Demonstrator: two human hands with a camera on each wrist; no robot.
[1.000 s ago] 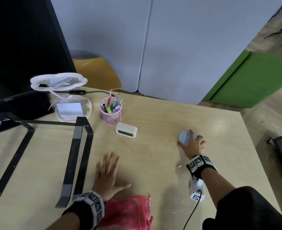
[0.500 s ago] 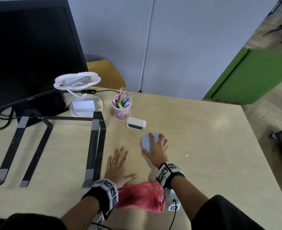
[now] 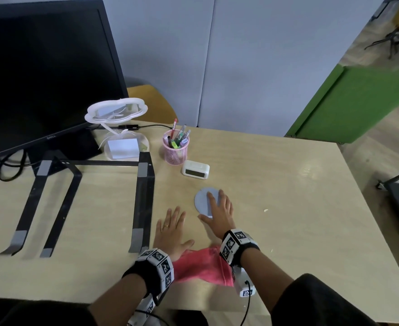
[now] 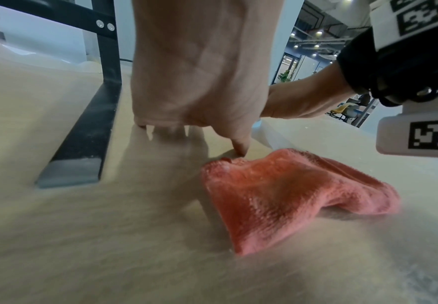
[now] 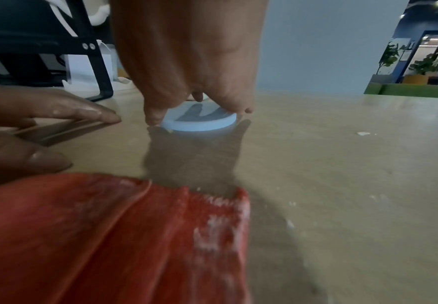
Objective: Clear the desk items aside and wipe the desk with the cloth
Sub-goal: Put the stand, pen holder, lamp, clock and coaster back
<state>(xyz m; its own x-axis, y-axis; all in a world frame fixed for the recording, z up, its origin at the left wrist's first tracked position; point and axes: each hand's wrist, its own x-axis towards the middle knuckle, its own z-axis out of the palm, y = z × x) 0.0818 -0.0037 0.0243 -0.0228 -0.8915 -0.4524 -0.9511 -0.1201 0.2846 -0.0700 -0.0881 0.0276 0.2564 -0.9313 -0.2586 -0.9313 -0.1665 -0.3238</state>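
A flat round blue-grey coaster (image 3: 203,200) lies on the light wooden desk (image 3: 287,196), just in front of the white clock. My right hand (image 3: 217,210) rests on top of it with straight fingers; in the right wrist view the thumb and little finger touch the coaster's (image 5: 199,121) rim. My left hand (image 3: 172,229) lies flat and spread on the desk beside it, holding nothing. A crumpled pink cloth (image 3: 201,267) sits near the front edge between both wrists. In the left wrist view the thumb tip touches the edge of the cloth (image 4: 277,195).
A black monitor (image 3: 41,74) and a black laptop stand (image 3: 144,196) fill the left. Behind the hands stand a pink pen cup (image 3: 176,149), a white clock (image 3: 195,170) and a white cloud-shaped holder (image 3: 116,111). Crumbs (image 3: 265,210) lie to the right.
My right hand slid the coaster leftward from the right part of the desk to just in front of the clock. The left hand stayed flat by the cloth.
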